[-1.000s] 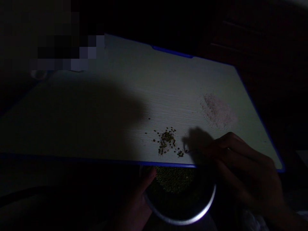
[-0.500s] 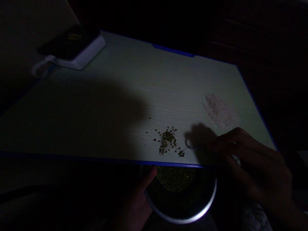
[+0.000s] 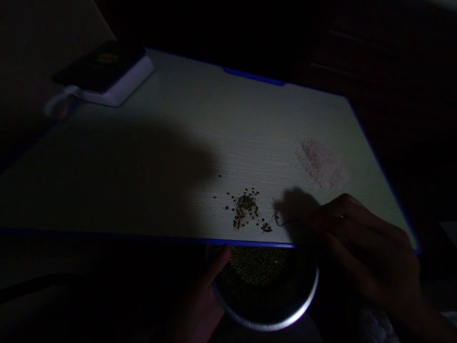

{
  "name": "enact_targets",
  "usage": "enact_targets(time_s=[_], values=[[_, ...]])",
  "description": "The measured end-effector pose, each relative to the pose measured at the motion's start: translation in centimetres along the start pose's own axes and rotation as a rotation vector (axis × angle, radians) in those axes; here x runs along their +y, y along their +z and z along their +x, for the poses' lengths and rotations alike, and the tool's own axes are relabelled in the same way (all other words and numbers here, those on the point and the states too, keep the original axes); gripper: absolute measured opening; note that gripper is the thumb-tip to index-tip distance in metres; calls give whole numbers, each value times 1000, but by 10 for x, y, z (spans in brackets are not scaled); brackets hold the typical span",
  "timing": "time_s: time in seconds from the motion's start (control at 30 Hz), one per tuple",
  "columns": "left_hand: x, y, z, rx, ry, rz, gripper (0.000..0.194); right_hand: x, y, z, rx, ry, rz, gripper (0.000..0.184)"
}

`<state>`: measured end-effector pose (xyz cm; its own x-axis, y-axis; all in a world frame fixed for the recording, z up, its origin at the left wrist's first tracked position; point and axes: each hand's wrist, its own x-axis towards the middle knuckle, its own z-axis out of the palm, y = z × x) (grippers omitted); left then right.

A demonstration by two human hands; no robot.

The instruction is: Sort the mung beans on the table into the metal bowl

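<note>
The scene is very dark. My left hand [image 3: 202, 297] grips the rim of a round metal bowl [image 3: 307, 297] holding green beans [image 3: 257, 264], just below the near edge of a pale blue-edged board [image 3: 178, 143]. My right hand [image 3: 367, 247] rests on the board's near right corner, fingers pinched on a thin wire-like tool [image 3: 289, 221]. Its tip touches the board beside a small heap of green beans [image 3: 246, 209]. A separate pile of pale pinkish grains [image 3: 321, 164] lies farther right.
A white block with a dark flat object on top [image 3: 107, 76] sits at the board's far left corner. Everything around the board is in deep darkness. A large shadow covers the left half of the board.
My right hand with the tool shifted only slightly beside the green heap. The view wobbled a little. The left hand and bowl stayed put.
</note>
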<state>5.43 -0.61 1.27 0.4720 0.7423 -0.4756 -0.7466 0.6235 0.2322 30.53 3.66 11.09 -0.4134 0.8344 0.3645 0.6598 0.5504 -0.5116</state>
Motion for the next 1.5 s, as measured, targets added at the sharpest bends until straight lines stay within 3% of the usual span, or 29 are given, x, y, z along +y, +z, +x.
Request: enact_targets(time_s=[0.2,0.53,0.73,1.17,1.37,1.5], values=[[-7,-10,1,45,18,-37,17,5,6,5,45,7,-66,22],[-7,-17,-5,-29,51,26,22,-1,6,3,-16,-40,55,33],[-5,-3,-1,59,10,-21,17,-1,7,5,-11,-33,38,29],[-5,-2,2,-21,51,-21,10,-5,13,7,-30,-50,75,30],[-6,-1,0,-23,14,-25,17,-8,14,9,-50,-54,104,30],[-9,-8,-1,48,22,3,27,-8,12,6,-91,-84,118,30]])
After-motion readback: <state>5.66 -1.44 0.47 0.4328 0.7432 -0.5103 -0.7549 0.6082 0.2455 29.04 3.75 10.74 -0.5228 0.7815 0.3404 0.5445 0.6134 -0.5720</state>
